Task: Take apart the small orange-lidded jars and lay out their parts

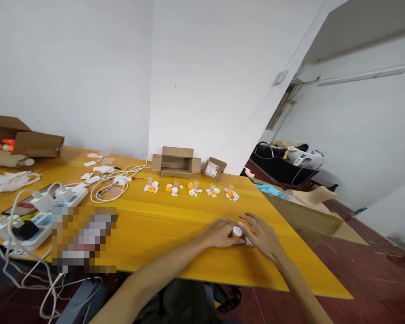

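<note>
Our fingers hide most of the small orange piece. The counter's little parts are too tiny to name, and one patch is blurred.

Bright, even indoor light fills the room, washing the white wall flat and pale. A strip lamp on the far right wall glows softly. The yellow table shows a mild sheen and only faint shadows under the hands. Wide-angle distortion bends the wall edges and table rim toward the corners. Detail is soft throughout; a pixelated patch covers part of the table's left side
</note>
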The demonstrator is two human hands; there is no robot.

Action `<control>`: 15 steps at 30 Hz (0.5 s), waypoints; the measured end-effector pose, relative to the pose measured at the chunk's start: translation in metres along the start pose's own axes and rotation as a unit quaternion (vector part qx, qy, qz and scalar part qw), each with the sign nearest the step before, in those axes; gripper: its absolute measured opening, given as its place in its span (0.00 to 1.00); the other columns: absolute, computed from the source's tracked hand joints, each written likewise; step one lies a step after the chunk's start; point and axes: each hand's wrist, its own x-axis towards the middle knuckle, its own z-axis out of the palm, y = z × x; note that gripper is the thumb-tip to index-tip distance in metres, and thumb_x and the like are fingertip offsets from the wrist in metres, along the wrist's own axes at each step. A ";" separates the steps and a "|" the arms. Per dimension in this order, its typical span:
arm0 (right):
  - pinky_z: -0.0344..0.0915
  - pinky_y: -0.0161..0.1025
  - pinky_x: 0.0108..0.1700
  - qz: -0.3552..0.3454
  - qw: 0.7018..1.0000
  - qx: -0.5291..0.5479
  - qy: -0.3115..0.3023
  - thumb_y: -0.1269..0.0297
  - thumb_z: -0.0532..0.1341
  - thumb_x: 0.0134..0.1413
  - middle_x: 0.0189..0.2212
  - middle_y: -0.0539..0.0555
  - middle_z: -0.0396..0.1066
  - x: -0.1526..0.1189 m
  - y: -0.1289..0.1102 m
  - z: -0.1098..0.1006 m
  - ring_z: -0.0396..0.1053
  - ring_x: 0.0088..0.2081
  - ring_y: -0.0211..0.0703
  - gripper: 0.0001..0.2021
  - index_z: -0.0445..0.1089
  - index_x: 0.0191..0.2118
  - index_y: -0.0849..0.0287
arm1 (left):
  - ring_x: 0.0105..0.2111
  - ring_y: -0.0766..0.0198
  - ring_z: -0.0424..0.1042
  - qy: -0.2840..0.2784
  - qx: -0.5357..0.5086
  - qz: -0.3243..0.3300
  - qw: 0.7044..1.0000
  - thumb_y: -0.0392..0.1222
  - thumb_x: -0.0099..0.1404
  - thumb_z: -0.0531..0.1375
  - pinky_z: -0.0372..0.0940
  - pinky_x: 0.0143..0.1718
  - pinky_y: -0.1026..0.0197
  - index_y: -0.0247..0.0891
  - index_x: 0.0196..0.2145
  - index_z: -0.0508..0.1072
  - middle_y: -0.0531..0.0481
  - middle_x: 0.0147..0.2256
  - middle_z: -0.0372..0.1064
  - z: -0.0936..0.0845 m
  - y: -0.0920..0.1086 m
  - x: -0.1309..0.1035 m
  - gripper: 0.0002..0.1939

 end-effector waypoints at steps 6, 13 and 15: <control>0.66 0.50 0.50 -0.038 0.996 -0.073 0.029 0.53 0.49 0.64 0.48 0.56 0.74 -0.009 -0.014 0.010 0.69 0.52 0.53 0.18 0.75 0.45 0.45 | 0.47 0.55 0.68 0.019 -0.016 -0.031 0.999 0.54 0.63 0.63 0.63 0.50 0.56 0.38 0.38 0.71 0.45 0.44 0.69 -0.018 -0.017 -0.023 0.16; 0.63 0.53 0.52 -0.049 0.993 -0.099 0.051 0.53 0.49 0.65 0.47 0.59 0.75 -0.016 -0.010 0.009 0.69 0.51 0.55 0.18 0.75 0.44 0.47 | 0.39 0.60 0.66 0.080 -0.039 -0.095 0.991 0.52 0.60 0.64 0.62 0.44 0.59 0.38 0.30 0.68 0.51 0.36 0.66 -0.066 -0.040 -0.067 0.15; 0.58 0.60 0.57 -0.046 0.992 -0.099 0.069 0.50 0.50 0.64 0.49 0.59 0.74 -0.013 -0.015 0.005 0.68 0.53 0.57 0.18 0.75 0.45 0.47 | 0.35 0.62 0.64 0.084 -0.062 -0.118 0.988 0.53 0.59 0.64 0.61 0.39 0.61 0.38 0.28 0.66 0.53 0.31 0.63 -0.080 -0.044 -0.079 0.16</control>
